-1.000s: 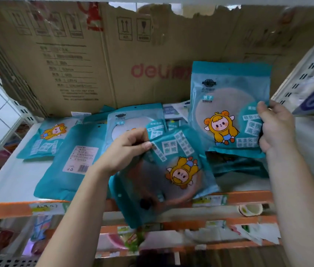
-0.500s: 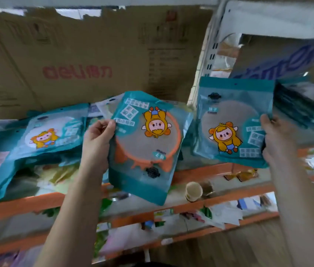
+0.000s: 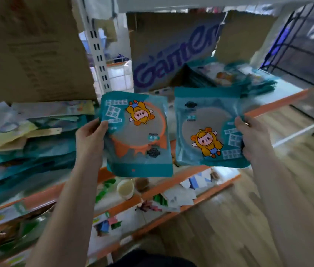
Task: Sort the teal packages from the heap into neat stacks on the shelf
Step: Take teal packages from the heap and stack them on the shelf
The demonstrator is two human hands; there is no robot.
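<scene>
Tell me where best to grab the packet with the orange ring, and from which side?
The orange-ring packet is thin and flat, face toward the camera, so an edge is probably the best hold. Pinch its left edge from the left, as the left hand does, thumb over the front.

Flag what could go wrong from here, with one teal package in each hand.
1. The orange-ringed package in the left hand is upside down, while the plain package in the right hand is upright. Stacked as held, their prints would likely mismatch.
2. Each is pinched by one edge only, above the cluttered lower shelf. A slip could drop one there.
</scene>
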